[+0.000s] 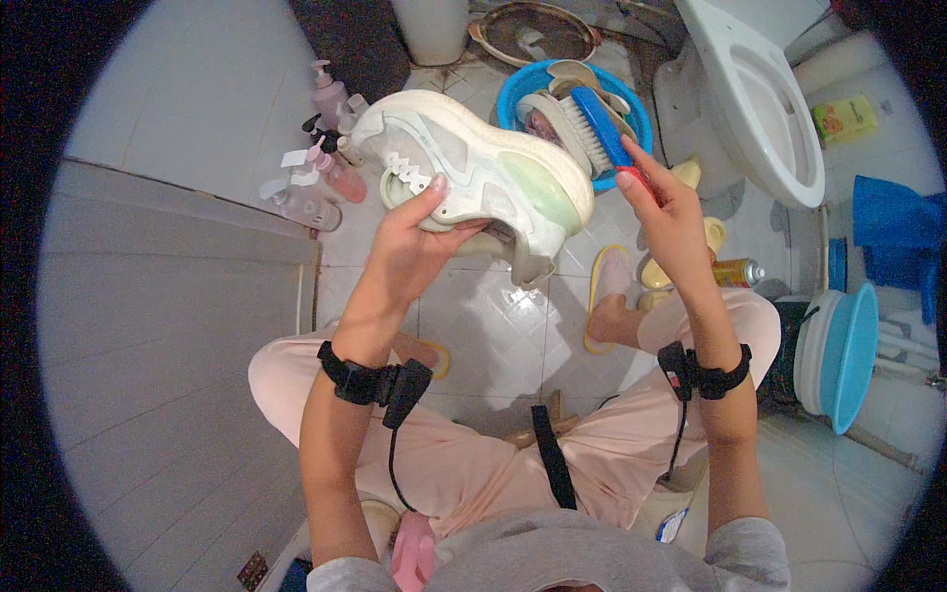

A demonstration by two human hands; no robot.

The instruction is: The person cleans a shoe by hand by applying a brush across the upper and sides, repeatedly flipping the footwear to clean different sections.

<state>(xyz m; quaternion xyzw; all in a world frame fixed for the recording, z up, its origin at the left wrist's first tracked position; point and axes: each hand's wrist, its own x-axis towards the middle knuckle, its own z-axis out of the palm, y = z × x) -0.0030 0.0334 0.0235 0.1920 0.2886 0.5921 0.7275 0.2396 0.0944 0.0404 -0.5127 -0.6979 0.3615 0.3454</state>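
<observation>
In my left hand [418,229] is a white sneaker [473,159] with pale green panels, tilted on its side with its sole edge facing away from me. My thumb presses beside the lace eyelets and my fingers reach into the opening. My right hand [669,214] grips the red handle of a scrubbing brush [603,129] with a blue back and white bristles. The bristles point left, close to the shoe's heel; whether they touch it I cannot tell. Beyond both, a blue basin [646,118] holds another shoe and pale pieces, partly covered by the brush.
Several pump bottles [336,174] stand along the left wall. A toilet [777,126] is at the upper right, a round tray-like lid [529,33] at the back. A spray can [737,273] and yellow slippers [655,272] lie by my right knee. Stacked basins [854,359] lean at the right.
</observation>
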